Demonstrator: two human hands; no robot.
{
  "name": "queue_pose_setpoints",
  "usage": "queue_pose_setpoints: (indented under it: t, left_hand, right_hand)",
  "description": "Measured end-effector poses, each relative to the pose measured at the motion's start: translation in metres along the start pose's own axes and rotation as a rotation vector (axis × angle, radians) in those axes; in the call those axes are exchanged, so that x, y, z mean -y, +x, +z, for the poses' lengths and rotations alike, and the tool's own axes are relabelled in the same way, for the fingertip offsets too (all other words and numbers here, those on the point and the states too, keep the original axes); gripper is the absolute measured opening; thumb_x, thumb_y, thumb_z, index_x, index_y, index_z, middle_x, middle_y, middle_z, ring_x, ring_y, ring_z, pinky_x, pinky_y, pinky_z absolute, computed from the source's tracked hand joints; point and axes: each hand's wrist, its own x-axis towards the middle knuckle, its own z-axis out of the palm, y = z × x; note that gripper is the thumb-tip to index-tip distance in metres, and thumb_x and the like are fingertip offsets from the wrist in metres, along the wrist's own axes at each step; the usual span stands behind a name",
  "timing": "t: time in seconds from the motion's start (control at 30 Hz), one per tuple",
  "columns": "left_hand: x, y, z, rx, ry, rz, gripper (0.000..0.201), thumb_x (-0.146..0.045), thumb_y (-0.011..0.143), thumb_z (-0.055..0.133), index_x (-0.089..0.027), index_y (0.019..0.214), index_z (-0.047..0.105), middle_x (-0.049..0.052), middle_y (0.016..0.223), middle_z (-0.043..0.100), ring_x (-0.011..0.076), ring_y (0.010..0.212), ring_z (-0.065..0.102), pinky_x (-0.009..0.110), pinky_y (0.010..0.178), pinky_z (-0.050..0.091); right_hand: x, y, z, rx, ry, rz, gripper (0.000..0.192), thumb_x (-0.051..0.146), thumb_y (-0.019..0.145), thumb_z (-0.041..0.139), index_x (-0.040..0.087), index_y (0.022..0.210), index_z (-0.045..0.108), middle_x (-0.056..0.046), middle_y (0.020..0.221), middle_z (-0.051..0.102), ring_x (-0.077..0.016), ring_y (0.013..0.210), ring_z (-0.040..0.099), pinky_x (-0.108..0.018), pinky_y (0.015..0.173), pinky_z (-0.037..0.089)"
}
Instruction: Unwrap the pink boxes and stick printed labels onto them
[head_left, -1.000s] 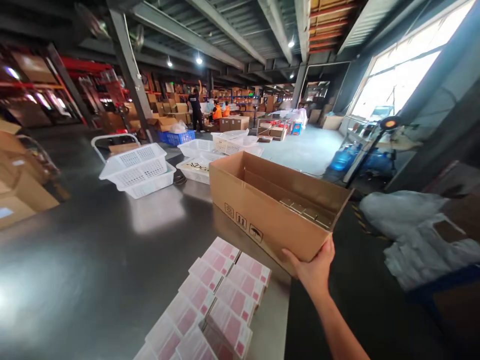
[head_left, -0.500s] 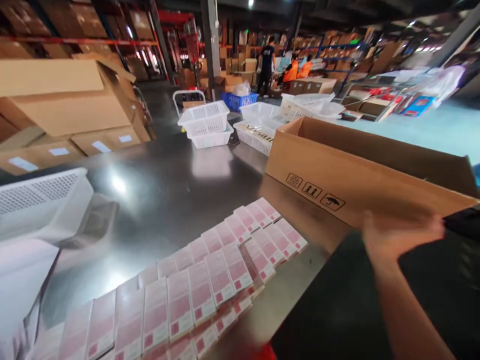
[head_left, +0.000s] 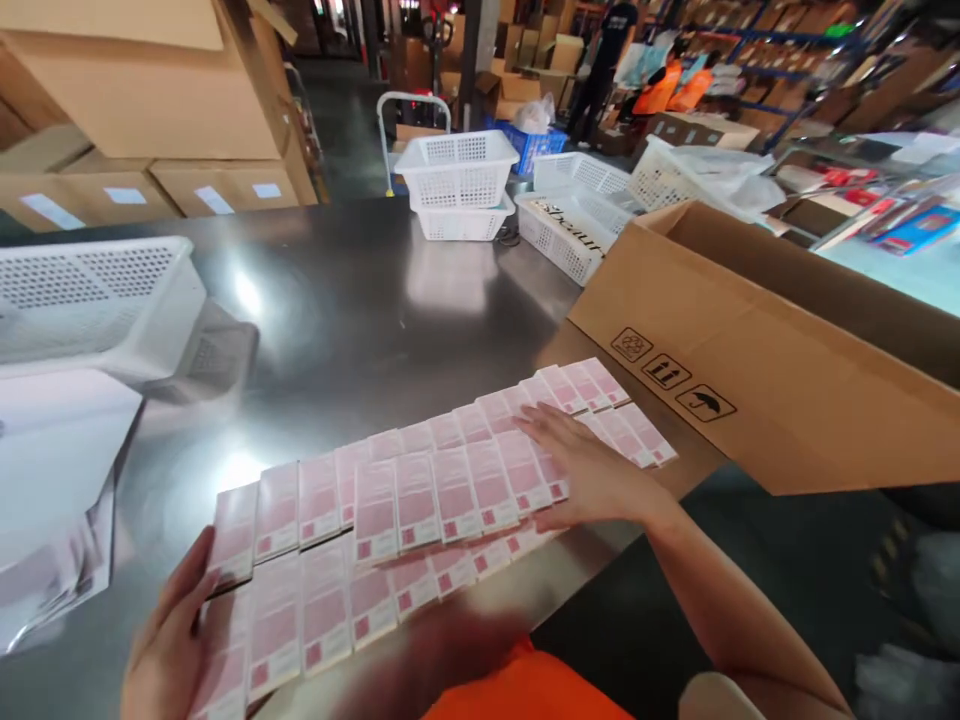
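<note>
Rows of flat pink-and-white small boxes (head_left: 322, 600) lie side by side on a shiny metal table, with a shorter row (head_left: 454, 490) resting on top of them. My right hand (head_left: 592, 470) reaches over the right end of this upper row, fingers spread across the far side and thumb at the near edge. At the left end of the rows, my left hand (head_left: 169, 640) lies against the outermost boxes with its fingers stretched out; part of it is cut off by the frame. Right of the boxes, a large open cardboard carton (head_left: 750, 350) sits tilted, untouched by either hand.
A white perforated basket (head_left: 97, 320) and white papers (head_left: 60, 470) are at the left. Stacked white baskets (head_left: 461, 170) stand at the table's far edge, more baskets (head_left: 562, 240) beside them. Brown cartons (head_left: 217, 185) are beyond. Other people work in the background.
My right hand has left the cardboard carton and moved left onto the small boxes. My left hand has come into view at their left end. The view has tilted downward.
</note>
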Motion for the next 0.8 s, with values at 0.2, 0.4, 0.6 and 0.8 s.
queue_pose_setpoints:
  t: [0.2,0.4,0.6,0.8]
  left_hand:
    - [-0.014,-0.003,0.018,0.047,-0.187,-0.156,0.060,-0.051,0.087,0.048,-0.026,0.142,0.048,0.004,0.152,0.048,0.0333,0.144,0.036,0.054,0.119,0.031]
    - [-0.093,-0.001,0.033,0.012,0.212,0.767,0.116,-0.068,0.060,0.075,-0.021,0.154,0.027,0.017,0.163,0.023,0.0443,0.151,0.005,0.067,0.119,0.006]
    - [-0.192,-0.015,0.099,0.521,0.490,0.965,0.133,-0.072,0.045,0.082,-0.015,0.154,0.030,0.026,0.158,0.030,0.0534,0.144,0.019,0.081,0.107,-0.004]
    - [-0.191,-0.019,0.087,0.519,0.622,0.836,0.140,-0.070,0.050,0.080,-0.015,0.158,0.010,0.022,0.161,0.025,0.0483,0.144,0.017,0.076,0.106,0.024]
  right_hand:
    - [-0.007,0.014,0.002,0.140,-0.108,0.008,0.124,0.063,0.055,0.083,0.020,0.157,0.026,-0.018,0.164,0.013,-0.0457,0.150,0.007,-0.067,0.116,0.018]
    - [-0.002,0.021,0.008,0.110,-0.205,-0.082,0.120,0.066,0.058,0.078,0.019,0.156,0.026,-0.021,0.161,0.023,-0.0465,0.148,0.015,-0.075,0.111,0.012]
    - [0.018,0.023,0.015,0.050,-0.347,-0.149,0.117,0.069,0.063,0.070,0.009,0.154,0.028,-0.028,0.154,0.033,-0.0469,0.144,0.026,-0.075,0.110,0.000]
    - [0.046,0.049,0.028,-0.029,-0.390,-0.388,0.108,0.061,0.070,0.066,0.008,0.153,0.023,-0.030,0.150,0.040,-0.0435,0.136,0.041,-0.072,0.112,0.003]
